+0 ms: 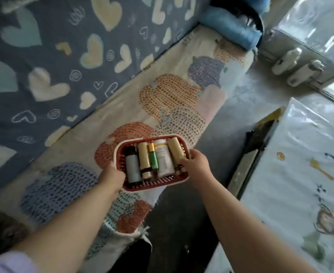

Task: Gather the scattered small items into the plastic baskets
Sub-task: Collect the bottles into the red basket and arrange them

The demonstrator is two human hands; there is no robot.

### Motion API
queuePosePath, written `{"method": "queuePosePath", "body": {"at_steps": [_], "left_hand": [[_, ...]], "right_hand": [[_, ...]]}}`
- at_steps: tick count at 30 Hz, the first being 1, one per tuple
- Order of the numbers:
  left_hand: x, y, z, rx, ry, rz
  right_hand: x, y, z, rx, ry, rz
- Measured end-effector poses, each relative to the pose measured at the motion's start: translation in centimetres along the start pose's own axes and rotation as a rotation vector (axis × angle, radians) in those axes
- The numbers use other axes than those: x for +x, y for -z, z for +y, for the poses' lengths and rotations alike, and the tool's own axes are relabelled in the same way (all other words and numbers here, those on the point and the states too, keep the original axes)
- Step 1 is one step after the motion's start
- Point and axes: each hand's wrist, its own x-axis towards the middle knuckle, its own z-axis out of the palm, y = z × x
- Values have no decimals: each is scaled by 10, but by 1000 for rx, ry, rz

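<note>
The red basket is packed side by side with bottles and tubes, leaving no gap between them for fingers. The left hand blocks its left rim and the right hand its right end. The quilt beyond the basket lies bare and open. A strip of dark floor runs between the bed and the plastic-covered desk on the right.

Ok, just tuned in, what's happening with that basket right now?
A person holds a red plastic basket over the edge of a patterned mattress. The left hand grips its left rim; the right hand is at the right side, fingers on a tan tube. Inside lie several small containers side by side, including a green one and a white bottle.
</note>
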Motion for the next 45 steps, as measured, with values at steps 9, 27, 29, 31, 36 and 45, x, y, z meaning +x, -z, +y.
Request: {"method": "queuePosePath", "body": {"at_steps": [9,27,29,31,36,45], "left_hand": [[-108,-130,1,180,-132,-223],[-354,-308,-56,554,-294,-675],[-365,-316,-54,623,-318,-711],[-380,-334,-49,709,-370,-760],[-405,-377,-44,862,-559,-865],[-472,-488,-84,1113,-852,-754]], "right_hand": [[-77,138,137,374,-182,224],[-277,305,361,847,-459,662],[-288,309,370,864,-489,712],[-300,314,383,900,-533,776],[-313,317,427,952,-616,860],[-326,342,542,1018,-737,962]]}}
